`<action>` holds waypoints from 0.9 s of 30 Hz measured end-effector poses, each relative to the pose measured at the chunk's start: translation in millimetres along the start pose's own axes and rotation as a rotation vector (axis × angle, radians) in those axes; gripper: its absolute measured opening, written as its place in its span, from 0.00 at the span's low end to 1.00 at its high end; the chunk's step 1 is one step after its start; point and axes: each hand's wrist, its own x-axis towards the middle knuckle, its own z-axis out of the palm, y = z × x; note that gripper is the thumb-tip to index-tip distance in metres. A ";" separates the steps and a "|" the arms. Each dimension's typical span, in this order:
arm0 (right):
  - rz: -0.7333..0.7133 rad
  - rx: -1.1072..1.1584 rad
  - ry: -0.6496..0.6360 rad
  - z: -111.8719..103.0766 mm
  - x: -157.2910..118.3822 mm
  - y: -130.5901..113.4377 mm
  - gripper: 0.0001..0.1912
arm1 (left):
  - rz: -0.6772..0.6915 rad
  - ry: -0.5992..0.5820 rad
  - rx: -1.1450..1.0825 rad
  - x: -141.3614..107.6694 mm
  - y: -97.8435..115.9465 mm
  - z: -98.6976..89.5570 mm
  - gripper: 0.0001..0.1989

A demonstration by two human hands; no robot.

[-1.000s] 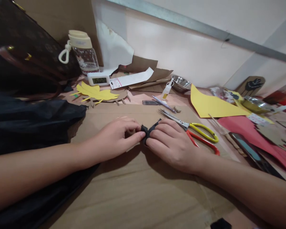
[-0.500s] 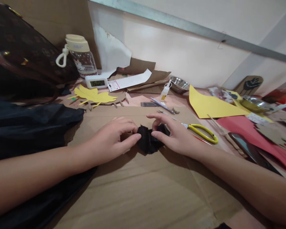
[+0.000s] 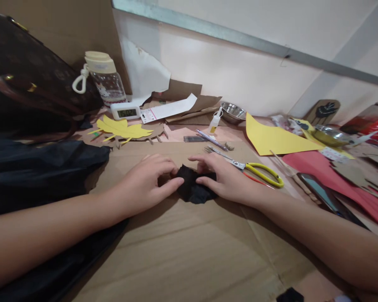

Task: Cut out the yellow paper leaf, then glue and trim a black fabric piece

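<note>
A small crumpled piece of black paper or thin cloth (image 3: 192,186) lies between my hands, just over the cardboard sheet (image 3: 176,247). My left hand (image 3: 154,176) pinches its left edge between thumb and fingers. At its right side my right hand (image 3: 219,176) grips it with the thumb in front and the fingers bent behind. Part of the black piece is hidden by my right fingers. Scissors with yellow handles (image 3: 264,173) rest beyond my right wrist. A large black sheet (image 3: 44,176) spreads beneath and beyond my left forearm.
Behind stand a bottle (image 3: 108,84), a digital clock (image 3: 126,111), a glue bottle (image 3: 214,121) and a metal bowl (image 3: 233,112). Yellow paper (image 3: 277,138), red paper (image 3: 311,172) and a phone (image 3: 321,191) lie on the right. A dark bag (image 3: 28,75) occupies the back left.
The black piece is spread a little flatter between my hands. My right fingers have come down closer onto it. The whole view has shifted slightly.
</note>
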 end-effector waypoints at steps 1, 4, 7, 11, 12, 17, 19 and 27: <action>0.014 -0.002 -0.007 0.5 0.7 1.3 0.26 | -0.006 0.005 0.022 0.7 -0.5 0.4 0.14; 0.049 0.020 -0.025 0.3 3.0 4.2 0.25 | -0.024 -0.008 0.100 2.2 -1.8 1.9 0.15; 0.078 0.060 -0.028 -3.8 4.1 3.5 0.23 | -0.029 -0.022 0.133 2.5 -2.0 3.2 0.15; 0.115 0.094 -0.051 -13.2 3.7 0.1 0.20 | -0.008 -0.036 0.110 1.9 -1.1 3.5 0.15; 0.127 0.094 -0.071 -16.4 3.7 -0.9 0.20 | 0.000 -0.041 0.103 1.4 -0.7 3.4 0.15; 0.165 0.151 -0.345 -40.2 3.1 -8.9 0.19 | 0.108 -0.113 0.067 -3.8 3.3 1.0 0.14; 0.156 0.158 -0.398 -51.0 2.5 -12.7 0.17 | 0.138 -0.124 0.061 -5.9 5.4 0.0 0.13; 0.091 0.215 -0.658 -67.6 0.9 -15.5 0.11 | 0.152 -0.116 0.047 -6.3 6.4 0.7 0.10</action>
